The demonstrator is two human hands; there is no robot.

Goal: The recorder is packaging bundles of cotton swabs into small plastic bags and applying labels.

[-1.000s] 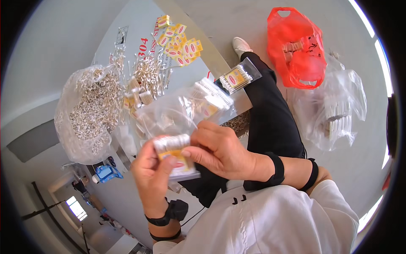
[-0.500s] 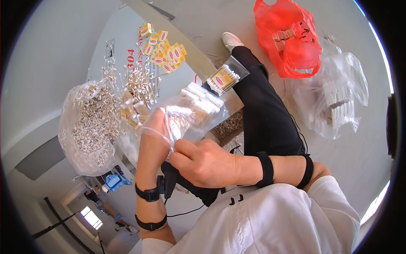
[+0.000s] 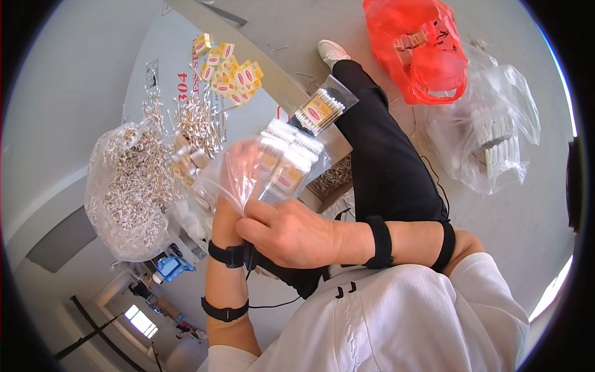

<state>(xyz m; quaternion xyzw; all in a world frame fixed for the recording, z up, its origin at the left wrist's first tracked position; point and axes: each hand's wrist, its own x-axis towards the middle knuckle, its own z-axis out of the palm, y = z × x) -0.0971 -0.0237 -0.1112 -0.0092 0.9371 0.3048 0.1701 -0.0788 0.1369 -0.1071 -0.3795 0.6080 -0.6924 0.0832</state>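
My right hand [image 3: 288, 232] pinches the gathered edge of a clear plastic bag [image 3: 217, 180]. Through the film I see my left hand [image 3: 240, 162], which seems to be inside the bag; its fingers are blurred by the plastic, so their grip is unclear. Right beside its fingertips lie white-tipped cotton swab packs [image 3: 290, 172], stacked in rows, some with yellow labels. Beyond them, a single flat pack of cotton swabs [image 3: 320, 111] with a yellow label rests by the table edge, near my leg.
Loose yellow label cards [image 3: 238, 77] and scattered swabs [image 3: 197, 124] lie on the table [image 3: 145, 37]. At left bulges a big clear bag of loose swabs [image 3: 133, 192]. On the floor to the right are a red plastic bag [image 3: 427, 68] and a clear bag of swab packs [image 3: 496, 133].
My left hand has gone further forward, with the plastic now covering it and part of the wrist. The packs beside it show more plainly. My right hand has shifted slightly left, still pinching the bag.
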